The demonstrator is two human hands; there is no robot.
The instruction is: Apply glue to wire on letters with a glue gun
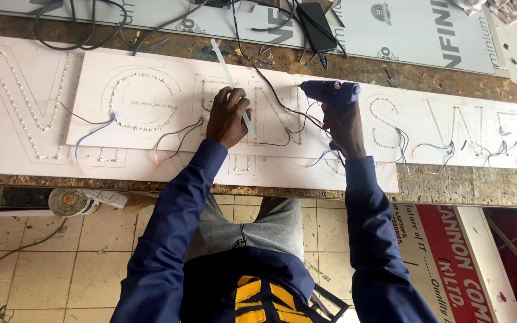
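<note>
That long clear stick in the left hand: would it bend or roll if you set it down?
The stick looks thin and straight, so probably fairly stiff but slightly bendy. Round and smooth, it would likely roll on the flat white board. The left hand holds it easily, suggesting it's light.

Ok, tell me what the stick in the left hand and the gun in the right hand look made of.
Glue stick: translucent, whitish, smooth, probably hot-melt plastic. Glue gun: blue, matte moulded plastic by its look. Left hand grips the stick; right hand holds the gun.
</note>
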